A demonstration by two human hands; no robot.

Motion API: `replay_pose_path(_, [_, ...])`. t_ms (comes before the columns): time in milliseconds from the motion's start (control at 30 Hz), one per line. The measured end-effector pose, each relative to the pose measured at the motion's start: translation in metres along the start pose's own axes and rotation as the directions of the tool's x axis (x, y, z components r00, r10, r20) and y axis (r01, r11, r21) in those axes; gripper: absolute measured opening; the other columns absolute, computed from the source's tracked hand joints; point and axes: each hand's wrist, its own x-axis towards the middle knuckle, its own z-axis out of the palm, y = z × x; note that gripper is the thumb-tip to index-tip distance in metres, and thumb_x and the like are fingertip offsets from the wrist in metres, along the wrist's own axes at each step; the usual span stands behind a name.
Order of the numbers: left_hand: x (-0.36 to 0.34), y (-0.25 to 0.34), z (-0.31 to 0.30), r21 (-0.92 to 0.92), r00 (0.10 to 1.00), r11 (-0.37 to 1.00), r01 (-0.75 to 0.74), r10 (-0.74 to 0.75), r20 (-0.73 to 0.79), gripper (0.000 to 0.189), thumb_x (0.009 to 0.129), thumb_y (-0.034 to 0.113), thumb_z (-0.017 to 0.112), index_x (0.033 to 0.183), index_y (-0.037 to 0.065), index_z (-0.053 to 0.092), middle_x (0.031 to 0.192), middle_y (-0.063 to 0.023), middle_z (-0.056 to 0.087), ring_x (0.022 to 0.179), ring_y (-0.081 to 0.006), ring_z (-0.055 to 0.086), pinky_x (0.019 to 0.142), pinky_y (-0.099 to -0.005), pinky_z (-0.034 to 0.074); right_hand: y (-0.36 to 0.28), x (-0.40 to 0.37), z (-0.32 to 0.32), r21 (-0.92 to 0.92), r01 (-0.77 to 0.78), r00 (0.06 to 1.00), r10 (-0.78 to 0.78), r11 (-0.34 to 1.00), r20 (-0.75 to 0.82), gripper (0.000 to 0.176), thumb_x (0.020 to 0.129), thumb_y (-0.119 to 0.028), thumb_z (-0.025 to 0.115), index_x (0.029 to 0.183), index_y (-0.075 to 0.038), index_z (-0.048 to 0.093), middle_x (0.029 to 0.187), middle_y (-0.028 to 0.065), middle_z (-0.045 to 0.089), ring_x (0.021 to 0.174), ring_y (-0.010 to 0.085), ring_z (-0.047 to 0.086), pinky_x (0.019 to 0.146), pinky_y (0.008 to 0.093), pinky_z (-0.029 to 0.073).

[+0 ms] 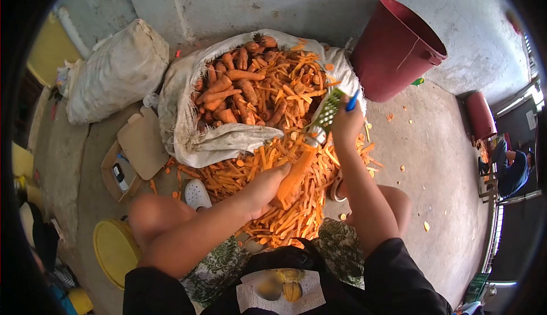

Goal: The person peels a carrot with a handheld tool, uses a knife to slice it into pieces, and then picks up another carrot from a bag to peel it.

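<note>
The left hand (263,188) clasps the lower end of a carrot (294,177), which slants up and right to the peeler (329,109) clenched in the fingers of the right hand (346,127).

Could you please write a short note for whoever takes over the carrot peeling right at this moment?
Left hand: grips a carrot, tip pointing up and away.
Right hand: holds the green peeler at the carrot's far end.
Things: the open sack lies ahead, with unpeeled carrots and peelings in it. A pile of peelings covers the floor between the knees. A red bucket stands tilted by the wall.
Done: the carrot in hand looks mostly peeled.
Left: many unpeeled carrots in the sack.
</note>
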Motion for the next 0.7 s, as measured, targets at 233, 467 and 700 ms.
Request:
replay_pose_path(233, [0.008,0.014,-0.017,0.613,0.919,0.727,-0.308,0.393,-0.005,0.037,0.090,0.029,0.046,0.110,-0.002,0.049,0.083,-0.0062,0.054,0.073,-0.0134,0.053,0.064,-0.0262,0.044,-0.018,0.006,-0.020,0.015,-0.006,0.954,0.001,1.000,0.300,0.031,0.087,-0.027,0.050,0.076,0.001,0.055,0.054,0.0053,0.049,0.048,0.0122,0.046,0.046,0.0302,0.037])
replay_pose_path(467, [-0.002,0.039,-0.033,0.957,0.709,0.152,-0.246,0.701,0.071,0.025,0.075,0.015,0.063,0.087,-0.002,0.047,0.072,-0.0138,0.054,0.060,-0.0207,0.054,0.056,-0.0324,0.042,-0.046,-0.036,-0.030,-0.244,0.485,0.567,-0.089,0.840,0.819,0.019,0.079,-0.022,0.056,0.082,-0.004,0.056,0.069,0.0176,0.058,0.066,0.0357,0.056,0.061,0.0427,0.043])
replay_pose_path(700, [-0.005,0.041,-0.041,0.962,0.680,0.155,-0.224,0.732,0.041,0.028,0.074,0.012,0.062,0.096,0.000,0.048,0.077,-0.0152,0.056,0.063,-0.0260,0.056,0.059,-0.0355,0.044,-0.037,-0.052,-0.022,-0.148,0.539,0.460,-0.143,0.829,0.877,0.023,0.081,-0.025,0.055,0.084,-0.002,0.056,0.064,0.0175,0.055,0.060,0.0325,0.053,0.058,0.0400,0.041])
